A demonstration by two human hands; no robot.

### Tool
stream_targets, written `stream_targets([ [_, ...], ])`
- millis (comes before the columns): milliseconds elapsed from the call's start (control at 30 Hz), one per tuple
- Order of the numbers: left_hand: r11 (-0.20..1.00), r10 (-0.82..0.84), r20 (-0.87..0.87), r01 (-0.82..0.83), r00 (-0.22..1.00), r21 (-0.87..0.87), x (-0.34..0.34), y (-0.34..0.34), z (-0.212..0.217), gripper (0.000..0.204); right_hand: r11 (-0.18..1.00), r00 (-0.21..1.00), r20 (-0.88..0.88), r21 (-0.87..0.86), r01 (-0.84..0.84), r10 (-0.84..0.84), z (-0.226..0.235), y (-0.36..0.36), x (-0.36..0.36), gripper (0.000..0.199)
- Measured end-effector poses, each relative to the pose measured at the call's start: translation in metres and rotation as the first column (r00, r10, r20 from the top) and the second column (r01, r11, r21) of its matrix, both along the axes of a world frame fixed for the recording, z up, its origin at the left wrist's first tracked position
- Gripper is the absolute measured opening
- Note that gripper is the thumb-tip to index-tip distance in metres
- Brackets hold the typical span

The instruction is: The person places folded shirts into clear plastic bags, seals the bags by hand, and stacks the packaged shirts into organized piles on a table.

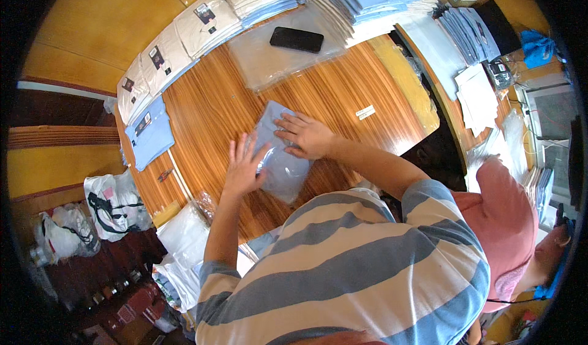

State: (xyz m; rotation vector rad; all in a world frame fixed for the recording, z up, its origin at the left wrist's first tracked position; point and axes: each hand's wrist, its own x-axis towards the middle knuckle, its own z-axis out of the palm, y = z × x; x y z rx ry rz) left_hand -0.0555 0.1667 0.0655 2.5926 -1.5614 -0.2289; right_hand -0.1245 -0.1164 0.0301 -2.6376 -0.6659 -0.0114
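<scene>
A pale blue folded garment in a clear plastic bag (286,174) lies slantwise on the wooden table (214,100), with light glaring off its shiny film. Across its upper right part rests my right hand (309,138), palm down with the fingers apart. My left hand (246,164) is at the bag's left edge, fingers spread and thumb reaching over the film. Whether the left palm presses on the bag or hovers just over it, I cannot tell. Neither hand grips anything.
A black phone (297,40) lies on flat clear plastic bags (251,60) toward the back. Stacks of packed shirts (205,23) line the far edge. A small white label strip (365,112) and red-handled snips (165,174) lie on the table. A person in pink (505,222) works at right.
</scene>
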Motion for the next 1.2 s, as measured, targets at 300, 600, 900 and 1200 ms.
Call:
stream_targets([
  [300,0.822,0.569,0.158,-0.555,0.807,-0.125,-0.048,-0.076,-0.053,0.076,0.945,0.946,-0.01,0.028,0.325,-0.325,-0.011,0.049,-0.002,0.075],
  [600,0.808,0.575,0.18,-0.588,0.798,0.026,-0.047,-0.079,-0.056,0.076,0.945,0.944,-0.102,0.063,0.322,-0.315,-0.024,0.045,0.003,0.083],
  [900,0.815,0.578,0.092,-0.58,0.811,-0.014,-0.042,-0.081,-0.05,0.075,0.94,0.935,-0.127,0.032,0.338,-0.332,-0.013,0.043,0.01,0.082],
  [1200,0.783,0.622,0.083,-0.62,0.778,-0.05,-0.044,-0.073,-0.063,0.076,0.948,0.944,-0.083,-0.031,0.317,-0.319,-0.016,0.049,0.014,0.078],
])
